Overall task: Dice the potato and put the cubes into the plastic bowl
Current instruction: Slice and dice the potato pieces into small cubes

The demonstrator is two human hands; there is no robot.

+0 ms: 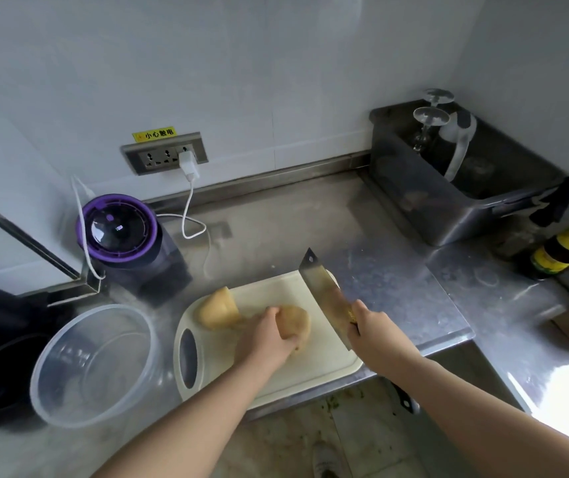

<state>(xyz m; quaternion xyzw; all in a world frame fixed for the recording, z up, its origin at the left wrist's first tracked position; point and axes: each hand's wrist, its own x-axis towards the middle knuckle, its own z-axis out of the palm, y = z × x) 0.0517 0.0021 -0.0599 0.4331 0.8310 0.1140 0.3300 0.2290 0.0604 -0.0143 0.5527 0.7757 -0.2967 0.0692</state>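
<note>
The left hand (269, 336) curls its fingers over a peeled potato half (299, 320) on the white cutting board (310, 369). The second potato half (215, 309) lies just behind it. The right hand (374, 331) grips the cleaver (324, 294) handle, blade tilted beside the held half. The clear plastic bowl (69, 401) stands left of the board, holding no cubes.
</note>
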